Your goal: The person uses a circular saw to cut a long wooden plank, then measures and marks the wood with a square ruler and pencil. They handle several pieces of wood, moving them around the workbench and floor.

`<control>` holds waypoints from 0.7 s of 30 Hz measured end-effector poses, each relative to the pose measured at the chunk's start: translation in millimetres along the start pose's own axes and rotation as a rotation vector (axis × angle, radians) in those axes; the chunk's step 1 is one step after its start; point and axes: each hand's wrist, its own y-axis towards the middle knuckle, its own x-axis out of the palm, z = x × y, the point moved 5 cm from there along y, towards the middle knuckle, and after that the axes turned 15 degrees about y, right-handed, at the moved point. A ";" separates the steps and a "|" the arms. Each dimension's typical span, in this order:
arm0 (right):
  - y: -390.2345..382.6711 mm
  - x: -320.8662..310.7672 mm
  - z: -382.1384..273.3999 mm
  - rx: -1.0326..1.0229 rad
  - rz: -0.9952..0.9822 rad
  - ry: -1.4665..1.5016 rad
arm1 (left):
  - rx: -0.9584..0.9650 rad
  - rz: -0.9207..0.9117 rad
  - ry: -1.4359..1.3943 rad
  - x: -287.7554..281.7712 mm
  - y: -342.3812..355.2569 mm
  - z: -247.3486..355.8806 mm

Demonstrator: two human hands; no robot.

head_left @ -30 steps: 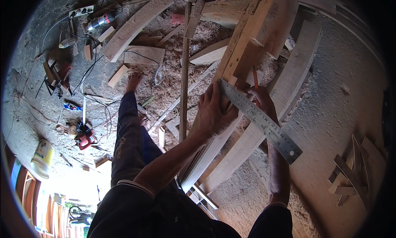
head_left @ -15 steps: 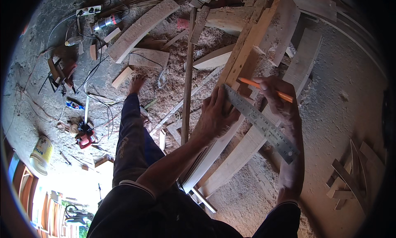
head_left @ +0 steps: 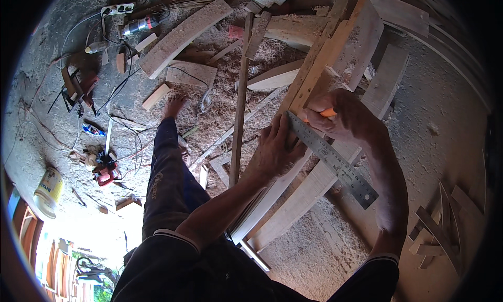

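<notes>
Your left hand [head_left: 277, 147] lies flat, palm down and fingers spread, on the long pale board [head_left: 293, 168] that runs up and away from your knees, its fingertips touching the near edge of the steel ruler [head_left: 331, 158]. Your left forearm reaches straight out from your body, elbow bent a little. The ruler lies slantwise across the board, one end tucked under your right hand, the other sticking out past the board's right edge over the sawdust-covered floor [head_left: 450, 118]. Your right hand [head_left: 343, 116] arches over the ruler's upper end, wrist bent sharply and knuckles up, fingers curled tight around an orange pencil [head_left: 327, 113] whose tip sits at the ruler's edge on the wood. Your right forearm comes up steeply from the lower right. Your bare foot [head_left: 174, 105] rests ahead among wood offcuts [head_left: 184, 36] and shavings.
</notes>
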 end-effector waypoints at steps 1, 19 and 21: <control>-4.0 -6.9 -0.4 0.046 0.006 -0.175 | -0.009 -0.027 -0.005 1.5 -0.5 -0.7; -143.5 38.4 55.1 0.198 0.609 1.065 | 0.368 0.383 0.290 -65.8 22.2 9.9; -127.2 35.2 86.0 0.015 0.910 1.129 | 0.409 0.408 0.302 -79.5 20.8 4.1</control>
